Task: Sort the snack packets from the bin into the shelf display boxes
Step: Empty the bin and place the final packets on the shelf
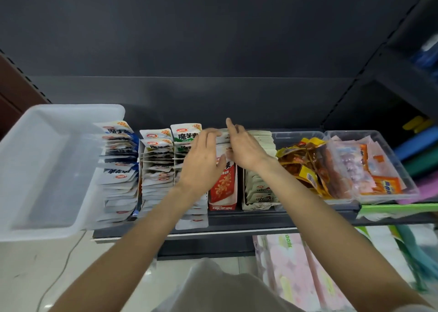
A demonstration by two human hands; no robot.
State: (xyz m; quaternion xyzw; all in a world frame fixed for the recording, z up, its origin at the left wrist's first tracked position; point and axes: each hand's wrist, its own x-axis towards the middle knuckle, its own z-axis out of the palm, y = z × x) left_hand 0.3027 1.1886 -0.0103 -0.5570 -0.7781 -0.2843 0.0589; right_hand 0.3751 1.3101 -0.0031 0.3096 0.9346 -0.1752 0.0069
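shelf: two hands, maybe five boxes

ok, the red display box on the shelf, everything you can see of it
The red box is an open-topped carton, apparently card, red and white with large orange characters on its front. It stands upright near the shelf front edge, between two other rows of packets. White packets are filed in it. The left hand and right hand are over those packets, hiding its back.
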